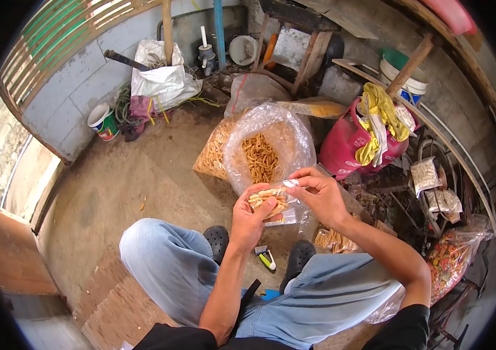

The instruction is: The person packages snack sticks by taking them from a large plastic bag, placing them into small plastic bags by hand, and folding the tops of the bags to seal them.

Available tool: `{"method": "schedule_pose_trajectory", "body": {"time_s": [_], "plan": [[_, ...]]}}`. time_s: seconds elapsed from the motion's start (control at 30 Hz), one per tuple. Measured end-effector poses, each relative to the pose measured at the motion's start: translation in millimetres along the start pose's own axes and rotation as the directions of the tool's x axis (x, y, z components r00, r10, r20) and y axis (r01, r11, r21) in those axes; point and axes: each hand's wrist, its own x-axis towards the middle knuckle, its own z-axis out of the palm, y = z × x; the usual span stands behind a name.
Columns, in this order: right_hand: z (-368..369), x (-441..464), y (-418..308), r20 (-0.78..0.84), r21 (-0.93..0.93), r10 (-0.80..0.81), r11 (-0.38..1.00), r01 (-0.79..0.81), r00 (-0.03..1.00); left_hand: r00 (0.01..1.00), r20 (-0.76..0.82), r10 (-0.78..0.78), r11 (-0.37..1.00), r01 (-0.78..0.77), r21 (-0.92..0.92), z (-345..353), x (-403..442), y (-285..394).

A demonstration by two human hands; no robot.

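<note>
My left hand [251,216] is wrapped round a small clear plastic bag of stick-shaped snacks [268,201], held over the floor between my knees. At the bag's upper right end, my right hand [321,195] pinches the plastic near a small white patch; I cannot tell whether that end is sealed. Just beyond my hands stands a large open clear plastic sack [233,146] with brown stick snacks [261,156] inside. Another sack of paler snacks [210,153] leans behind it on the left. A green and white cutter-like tool [266,257] lies on the floor between my shoes.
Packed snacks [336,240] lie by my right knee. A pink gas cylinder [347,143] draped with yellow cloth [385,116] stands at the right. A bag of colourful bits [458,256] sits far right. Back left are a small bucket [103,122] and a white sack [163,81].
</note>
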Motion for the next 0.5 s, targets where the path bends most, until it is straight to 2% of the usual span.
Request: {"method": "schedule_pose_trajectory", "body": {"time_s": [0.1,0.23,0.4,0.5], "plan": [[0.4,2.2,0.3,0.064,0.043,-0.016,0.999,0.014,0.998,1.0,-0.005,0.007,1.0,-0.007,-0.009,-2.0,0.5,-0.3],[1.7,4.0,5.1,0.059,0.048,-0.003,0.999,0.0,0.998,1.0,0.03,0.009,1.0,-0.01,0.028,0.0,-0.8,0.6],[1.4,4.2,-2.5,0.05,-0.087,-0.023,0.996,0.028,0.998,0.999,0.03,-0.012,0.999,0.011,0.046,-2.9,0.1,-2.6],[3.5,5.5,-3.9,0.067,-0.008,-0.065,0.998,0.065,0.996,1.0,-0.019,0.014,1.0,-0.014,0.028,-2.6,2.9,-2.0]]}}
